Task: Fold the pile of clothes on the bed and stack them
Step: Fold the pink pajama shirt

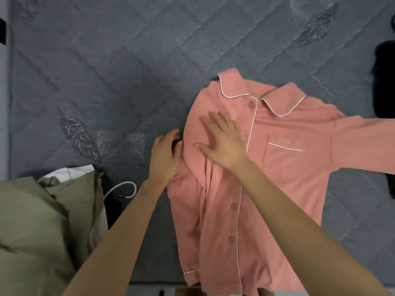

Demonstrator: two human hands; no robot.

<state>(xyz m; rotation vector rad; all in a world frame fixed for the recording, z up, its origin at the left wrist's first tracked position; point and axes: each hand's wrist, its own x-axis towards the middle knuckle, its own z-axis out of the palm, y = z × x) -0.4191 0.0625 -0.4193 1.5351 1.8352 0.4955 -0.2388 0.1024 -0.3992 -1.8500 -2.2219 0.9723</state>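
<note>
The pink pyjama shirt (pixel 284 178) lies buttoned and face up on the grey quilted mattress (pixel 128 60), collar (pixel 282 101) away from the person and hem towards them. One side is already turned in: that sleeve (pixel 186 221) runs down along the body, its white-piped cuff near the hem. The right hand (pixel 222 142) lies flat on the chest beside the button placket, fingers spread and straight, pressing the turned-in panel down. The left hand (pixel 164 152) sits at the outer edge of that fold near the shoulder, fingers curled round the cloth there; it looks like a grip on the edge, though the fingertips are partly hidden.

So I'd say the first side fold is being tidied and flattened. The other sleeve (pixel 363 146) stretches out sideways, well apart from both hands, so the next move probably calls for bringing that sleeve and side across to match, then doubling the shirt from hem to collar.

A rumpled khaki garment (pixel 32 231) waits at the near corner of the bed, a white cord (pixel 126 189) just beside it, and something dark (pixel 384 77) lies at the far edge past the outstretched sleeve.
</note>
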